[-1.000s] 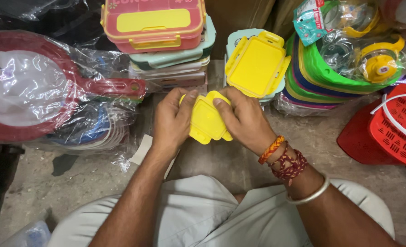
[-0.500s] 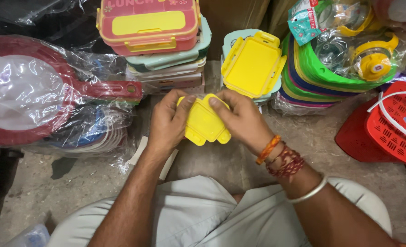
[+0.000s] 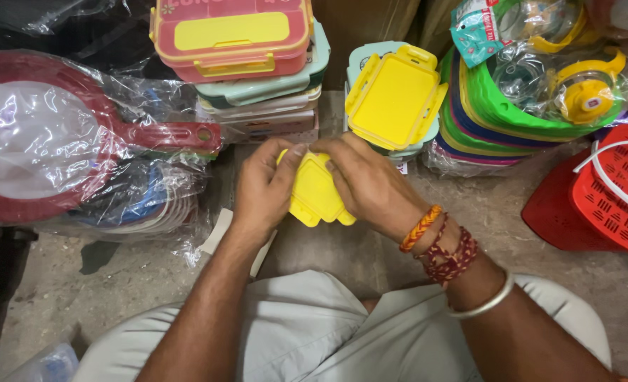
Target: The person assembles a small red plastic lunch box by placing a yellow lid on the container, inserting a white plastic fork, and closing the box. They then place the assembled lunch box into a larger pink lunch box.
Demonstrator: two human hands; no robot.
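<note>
While both hands meet near the centre of the frame, they grasp a small yellow lid point(image 3: 314, 194) between them. The left hand point(image 3: 264, 187) grips its left edge, thumb on top and fingers curled beneath. The right hand point(image 3: 367, 180) covers the upper right part, fingers pressing along the top edge. Neither hand is released; both are closed on the yellow lid.

How far along the work is can only be judged loosely: the piece seems still to be worked at by the fingertips, with its clip tabs at the lower edge hanging free, so it looks part-way done. Whether a box sits under it is hidden by the hands.

The yellow lid lies roughly flat, its broad face up toward the camera. Its long axis seems to run from upper left to lower right, tabs pointing toward the lower edge of the frame.

Just above, at upper centre, a larger yellow clip lid point(image 3: 395, 99) rests on a pale container. A stack of lunch boxes point(image 3: 247, 64) stands to its left, and a red basket point(image 3: 614, 194) sits at the right edge.
</note>
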